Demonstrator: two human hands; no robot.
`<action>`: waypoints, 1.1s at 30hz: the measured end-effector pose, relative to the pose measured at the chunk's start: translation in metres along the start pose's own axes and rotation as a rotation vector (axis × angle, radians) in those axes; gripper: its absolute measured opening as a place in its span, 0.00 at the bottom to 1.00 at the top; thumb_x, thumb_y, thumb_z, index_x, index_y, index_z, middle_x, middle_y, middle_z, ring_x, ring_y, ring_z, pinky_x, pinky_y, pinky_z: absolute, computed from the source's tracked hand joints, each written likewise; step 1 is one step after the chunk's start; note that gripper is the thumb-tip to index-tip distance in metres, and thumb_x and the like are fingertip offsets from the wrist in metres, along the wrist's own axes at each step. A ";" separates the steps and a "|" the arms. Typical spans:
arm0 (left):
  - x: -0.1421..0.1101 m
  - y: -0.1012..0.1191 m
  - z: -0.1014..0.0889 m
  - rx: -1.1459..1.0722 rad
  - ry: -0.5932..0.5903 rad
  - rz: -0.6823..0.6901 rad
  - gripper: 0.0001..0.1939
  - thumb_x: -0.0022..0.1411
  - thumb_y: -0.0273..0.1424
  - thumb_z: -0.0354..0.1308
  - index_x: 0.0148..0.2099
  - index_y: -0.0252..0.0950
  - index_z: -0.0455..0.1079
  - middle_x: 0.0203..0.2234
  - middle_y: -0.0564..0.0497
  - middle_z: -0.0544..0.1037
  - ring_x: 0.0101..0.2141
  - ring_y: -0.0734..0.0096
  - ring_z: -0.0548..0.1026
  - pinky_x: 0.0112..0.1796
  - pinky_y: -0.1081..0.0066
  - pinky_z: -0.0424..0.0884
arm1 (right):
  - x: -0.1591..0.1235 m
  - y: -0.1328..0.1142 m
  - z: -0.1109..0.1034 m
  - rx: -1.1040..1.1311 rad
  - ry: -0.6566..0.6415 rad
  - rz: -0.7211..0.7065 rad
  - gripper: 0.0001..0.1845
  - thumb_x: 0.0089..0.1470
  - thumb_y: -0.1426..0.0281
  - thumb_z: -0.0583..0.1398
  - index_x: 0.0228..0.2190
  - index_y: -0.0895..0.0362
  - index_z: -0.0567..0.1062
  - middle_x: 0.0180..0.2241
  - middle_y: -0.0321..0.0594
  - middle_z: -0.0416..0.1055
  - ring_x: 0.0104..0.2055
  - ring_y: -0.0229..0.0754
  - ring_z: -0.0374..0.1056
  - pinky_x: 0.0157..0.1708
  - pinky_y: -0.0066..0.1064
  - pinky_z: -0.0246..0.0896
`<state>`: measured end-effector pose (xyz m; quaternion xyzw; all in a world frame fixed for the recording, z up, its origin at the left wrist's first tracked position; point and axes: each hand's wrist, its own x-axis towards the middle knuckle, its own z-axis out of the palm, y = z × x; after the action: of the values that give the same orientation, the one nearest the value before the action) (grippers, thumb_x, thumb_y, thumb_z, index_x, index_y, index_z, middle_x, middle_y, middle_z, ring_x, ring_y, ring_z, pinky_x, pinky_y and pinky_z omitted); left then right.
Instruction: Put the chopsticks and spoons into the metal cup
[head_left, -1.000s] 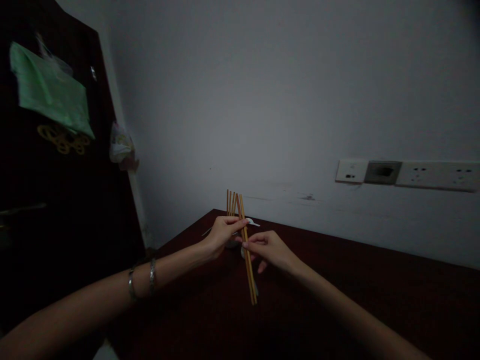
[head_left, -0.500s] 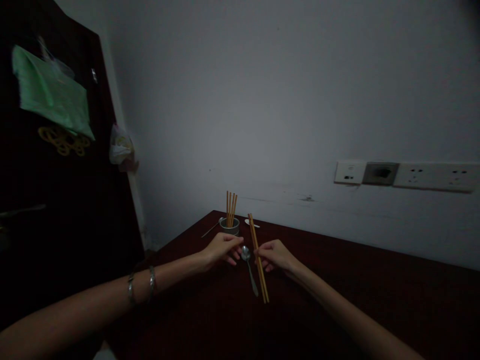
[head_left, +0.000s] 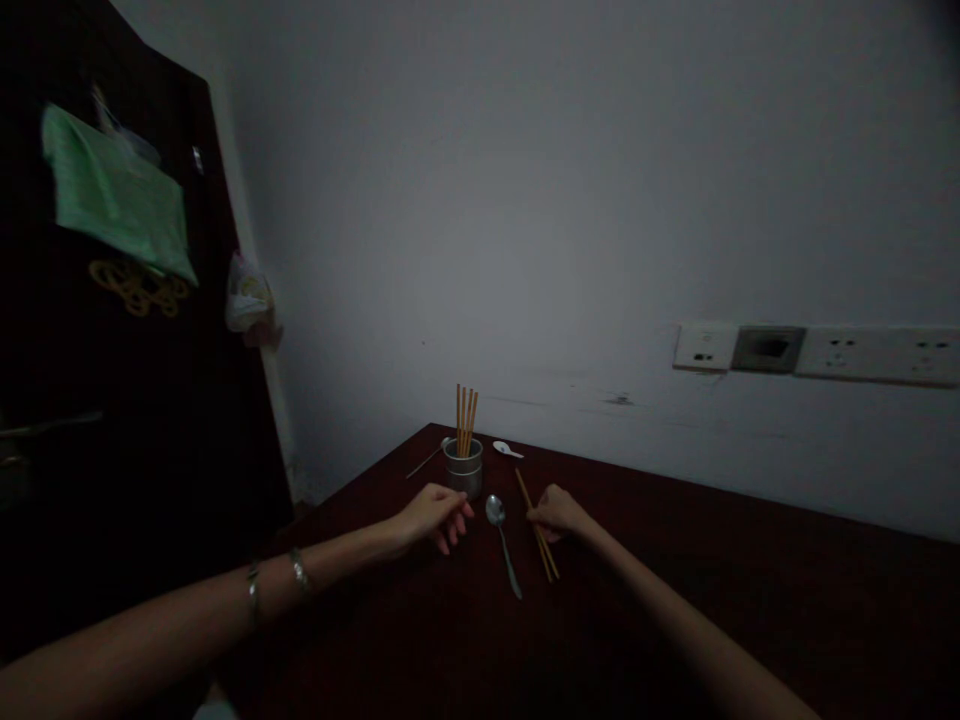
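Plainly, right fingers [head_left: 546,516] pinching two chopsticks [head_left: 523,487], left fingers [head_left: 453,503] parted, three spoons [head_left: 495,510], one cup [head_left: 465,480]

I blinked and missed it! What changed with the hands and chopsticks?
The left hand let go of two chopsticks and moved left and back toward the person. The right hand kept hold of them and moved them right and lower, to the right of the metal spoon. The cup, the four chopsticks standing in it, and the white spoon stayed put.
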<state>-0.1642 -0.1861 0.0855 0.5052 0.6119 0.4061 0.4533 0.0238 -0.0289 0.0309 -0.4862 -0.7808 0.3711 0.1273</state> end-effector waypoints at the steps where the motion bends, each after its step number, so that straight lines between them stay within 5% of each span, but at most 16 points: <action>1: 0.000 0.000 0.000 0.011 -0.004 0.004 0.26 0.47 0.52 0.53 0.30 0.30 0.67 0.16 0.53 0.69 0.15 0.77 0.66 0.15 0.75 0.63 | 0.001 0.000 0.001 -0.029 0.007 -0.020 0.13 0.39 0.73 0.57 0.08 0.59 0.63 0.10 0.37 0.64 0.15 0.37 0.65 0.15 0.22 0.58; 9: 0.000 -0.009 0.000 0.095 -0.069 -0.004 0.26 0.48 0.52 0.51 0.30 0.30 0.66 0.16 0.53 0.69 0.15 0.76 0.66 0.16 0.73 0.64 | 0.000 -0.004 0.000 -0.393 0.153 -0.139 0.05 0.38 0.71 0.60 0.20 0.61 0.72 0.26 0.47 0.74 0.29 0.43 0.71 0.24 0.25 0.60; 13: -0.003 -0.010 0.004 0.123 -0.080 0.001 0.24 0.50 0.50 0.50 0.30 0.31 0.66 0.17 0.53 0.69 0.15 0.76 0.66 0.16 0.74 0.64 | -0.007 -0.013 0.001 -0.588 0.257 -0.162 0.13 0.41 0.69 0.59 0.33 0.61 0.74 0.36 0.51 0.73 0.38 0.49 0.70 0.30 0.31 0.62; 23: -0.004 -0.013 0.003 0.170 -0.100 -0.019 0.22 0.52 0.48 0.49 0.29 0.32 0.66 0.16 0.54 0.69 0.15 0.77 0.66 0.15 0.75 0.62 | -0.013 -0.012 -0.002 -0.621 0.283 -0.213 0.15 0.48 0.61 0.55 0.30 0.59 0.75 0.34 0.49 0.74 0.37 0.50 0.71 0.30 0.33 0.61; 27: 0.004 -0.008 -0.008 0.161 0.027 0.060 0.21 0.53 0.47 0.49 0.29 0.32 0.67 0.16 0.54 0.68 0.14 0.78 0.65 0.14 0.77 0.61 | -0.009 0.003 -0.013 -0.522 0.288 -0.190 0.23 0.52 0.55 0.49 0.26 0.57 0.75 0.31 0.47 0.74 0.36 0.48 0.71 0.29 0.31 0.59; 33: 0.035 0.007 -0.045 0.089 0.382 0.237 0.17 0.54 0.43 0.50 0.28 0.32 0.66 0.15 0.56 0.66 0.14 0.80 0.63 0.14 0.79 0.57 | -0.004 0.039 -0.032 -0.362 0.292 -0.183 0.22 0.53 0.57 0.48 0.27 0.57 0.76 0.31 0.46 0.74 0.35 0.46 0.70 0.27 0.28 0.55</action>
<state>-0.2090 -0.1526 0.0986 0.5071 0.6403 0.5172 0.2557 0.0693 -0.0077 0.0262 -0.4766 -0.8488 0.1380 0.1825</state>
